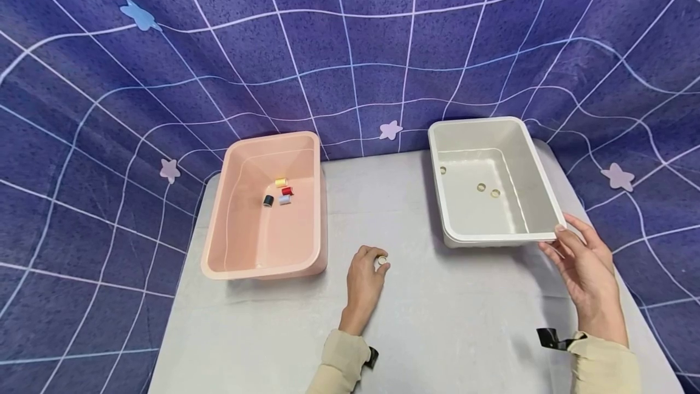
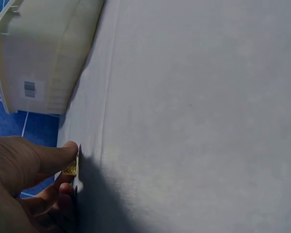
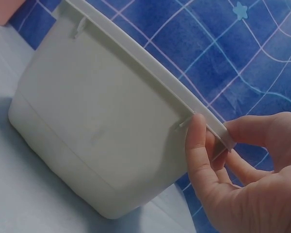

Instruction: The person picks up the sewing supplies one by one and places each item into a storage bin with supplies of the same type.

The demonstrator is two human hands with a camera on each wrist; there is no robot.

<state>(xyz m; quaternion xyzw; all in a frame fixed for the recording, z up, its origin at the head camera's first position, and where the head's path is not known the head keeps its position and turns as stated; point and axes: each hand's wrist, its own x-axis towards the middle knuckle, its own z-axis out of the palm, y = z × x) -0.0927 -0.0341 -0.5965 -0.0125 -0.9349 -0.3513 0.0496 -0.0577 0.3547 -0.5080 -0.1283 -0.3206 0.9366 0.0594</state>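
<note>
Between thumb and fingers, my left hand point(image 1: 363, 284) pinches a small gold ring thimble point(image 1: 382, 260), low over the table between the two bins. Its dimpled band point(image 2: 70, 168) shows in the left wrist view. My right hand point(image 1: 593, 266) grips the near right corner of the white bin point(image 1: 492, 238) by its rim, thumb on top and fingers beneath. Inside that bin lie three similar rings: one ring point(image 1: 443, 170) by the left wall and two others, one ring point(image 1: 481, 187) beside another ring point(image 1: 495, 193), on the floor.
At the left stands a pink bin point(image 1: 216, 217) holding several thread spools: yellow point(image 1: 281, 182), red point(image 1: 287, 191), dark point(image 1: 268, 200) and pale blue point(image 1: 284, 200). A pale cloth covers the table point(image 1: 437, 321). Blue star-patterned fabric point(image 1: 372, 41) hangs behind and at the sides.
</note>
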